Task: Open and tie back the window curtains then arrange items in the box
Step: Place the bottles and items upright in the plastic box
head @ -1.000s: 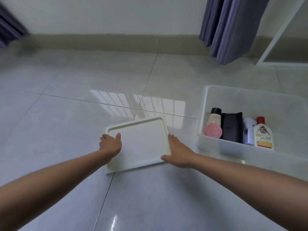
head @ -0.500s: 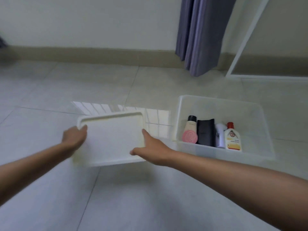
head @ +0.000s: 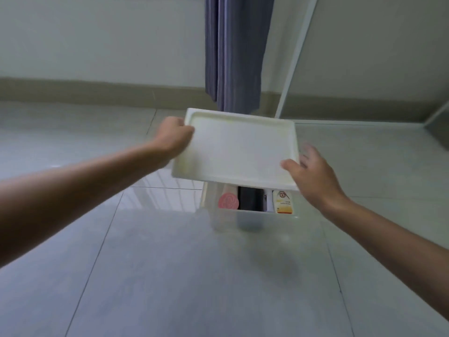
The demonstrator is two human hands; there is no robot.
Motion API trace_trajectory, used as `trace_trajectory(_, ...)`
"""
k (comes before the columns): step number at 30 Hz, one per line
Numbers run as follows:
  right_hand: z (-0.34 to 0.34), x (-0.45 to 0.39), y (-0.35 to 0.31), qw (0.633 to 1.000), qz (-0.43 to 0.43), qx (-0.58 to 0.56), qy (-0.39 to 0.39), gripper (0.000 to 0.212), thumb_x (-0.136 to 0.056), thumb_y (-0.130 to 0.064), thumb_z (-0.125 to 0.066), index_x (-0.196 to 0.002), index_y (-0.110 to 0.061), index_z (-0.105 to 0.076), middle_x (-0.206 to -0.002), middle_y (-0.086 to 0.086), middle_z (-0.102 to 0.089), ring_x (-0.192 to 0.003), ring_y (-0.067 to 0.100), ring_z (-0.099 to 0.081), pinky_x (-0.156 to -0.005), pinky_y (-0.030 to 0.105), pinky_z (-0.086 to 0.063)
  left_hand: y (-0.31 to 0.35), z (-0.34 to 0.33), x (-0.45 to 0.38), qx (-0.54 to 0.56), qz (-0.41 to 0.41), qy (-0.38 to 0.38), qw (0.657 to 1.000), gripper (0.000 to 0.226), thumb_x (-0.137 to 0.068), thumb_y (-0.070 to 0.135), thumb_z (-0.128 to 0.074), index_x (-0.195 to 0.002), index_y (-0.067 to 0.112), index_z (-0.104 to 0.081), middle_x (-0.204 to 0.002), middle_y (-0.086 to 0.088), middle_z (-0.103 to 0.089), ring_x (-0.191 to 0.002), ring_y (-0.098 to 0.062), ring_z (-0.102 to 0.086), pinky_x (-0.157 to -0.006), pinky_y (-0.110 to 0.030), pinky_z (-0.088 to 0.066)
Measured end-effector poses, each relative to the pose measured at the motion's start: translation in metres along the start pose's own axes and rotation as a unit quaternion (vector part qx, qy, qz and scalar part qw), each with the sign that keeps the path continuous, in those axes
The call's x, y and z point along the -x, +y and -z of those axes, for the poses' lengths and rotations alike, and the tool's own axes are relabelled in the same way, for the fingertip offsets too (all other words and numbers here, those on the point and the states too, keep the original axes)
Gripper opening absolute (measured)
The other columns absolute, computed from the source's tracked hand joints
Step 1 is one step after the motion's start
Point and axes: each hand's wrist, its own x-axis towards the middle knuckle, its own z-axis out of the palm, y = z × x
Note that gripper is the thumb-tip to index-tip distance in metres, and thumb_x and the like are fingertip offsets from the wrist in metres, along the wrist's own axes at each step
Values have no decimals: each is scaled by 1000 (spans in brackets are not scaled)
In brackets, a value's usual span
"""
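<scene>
Fingers of left hand (head: pixel 173 135) and right hand (head: pixel 313 173) grip lid (head: pixel 237 149), now lifted from floor over box (head: pixel 252 218).

Lighting: soft, even, moderately bright daylight, slightly cool cast. Glare: pale window reflection on the glossy floor (head: pixel 155 239), left of centre. Shadows: faint, diffuse patch on near floor. Blur: motion smear on both hands and the lid (head: pixel 238 149). Distortion: wide-angle bending at edges.
</scene>
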Motion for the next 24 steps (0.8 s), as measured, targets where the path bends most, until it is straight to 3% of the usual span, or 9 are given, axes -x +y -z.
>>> trace_trajectory(3, 20, 5, 35, 997, -68, 17, 26, 52, -91, -27, -58, -139, -18, -41, -108, -1, -53, -95, 18, -49, -80, 28, -34, 5, -39, 10, -43, -5, -50, 998, 11, -82, 1, -48, -78, 3, -58, -66, -6, -50, -67, -23, -47, -48, -26, -31)
trace_trajectory(7, 28, 6, 65, 991, -125, 35, 29, 67, -88, -31, -59, -147, -18, -31, -136, 6, -54, -115, 23, -54, -85, 30, -35, -1, -69, 30, -75, -5, -90, 993, 10, -79, 1, -44, -81, 2, -54, -78, -9, -52, -74, -26, -48, -49, -27, -30)
trace_trajectory(11, 24, 11, 74, 993, -98, 62, 8, 52, -89, -25, -58, -137, -16, -41, -124, 6, -62, -94, 20, -53, -78, 30, -35, -8, -74, 40, -98, -6, -90, 991, 19, -80, -2, -43, -92, 0, -57, -93, -14, -56, -85, -30, -52, -63, -28, -39)
trace_trajectory(15, 16, 14, 77, 991, -78, 111, -18, 62, -89, -25, -59, -145, -16, -34, -135, 4, -54, -117, 25, -52, -82, 26, -34, -19, -70, 39, -143, -18, -85, 986, 18, -77, -8, -40, -85, 2, -53, -93, -16, -55, -93, -36, -54, -62, -30, -38)
trace_trajectory(17, 12, 13, 80, 986, -65, 149, -24, 56, -90, -22, -56, -142, -13, -37, -135, 6, -53, -120, 27, -50, -83, 28, -35, -23, -70, 38, -164, -31, -89, 982, 20, -76, -10, -37, -85, 1, -50, -95, -17, -55, -94, -38, -53, -63, -31, -36)
trace_trajectory(19, 9, 12, 84, 977, -57, 202, -30, 50, -94, -17, -48, -142, -8, -37, -143, 11, -45, -129, 29, -42, -96, 34, -37, -24, -70, 40, -191, -47, -90, 976, 19, -78, -10, -37, -88, 2, -48, -102, -19, -54, -97, -37, -51, -67, -33, -37)
trace_trajectory(21, 7, 11, 93, 968, -47, 243, -32, 51, -97, -9, -39, -146, -4, -31, -150, 14, -33, -138, 31, -30, -109, 36, -28, -27, -72, 40, -216, -67, -94, 969, 24, -81, -8, -38, -100, -4, -51, -112, -20, -53, -105, -37, -49, -77, -36, -41)
trace_trajectory(24, 9, 14, 100, 966, -33, 254, -29, 57, -93, 2, -36, -149, -5, -27, -151, 13, -27, -137, 29, -30, -107, 35, -30, -33, -71, 41, -251, -94, -103, 958, 36, -85, -4, -41, -120, -9, -48, -126, -21, -48, -117, -35, -44, -92, -37, -42)
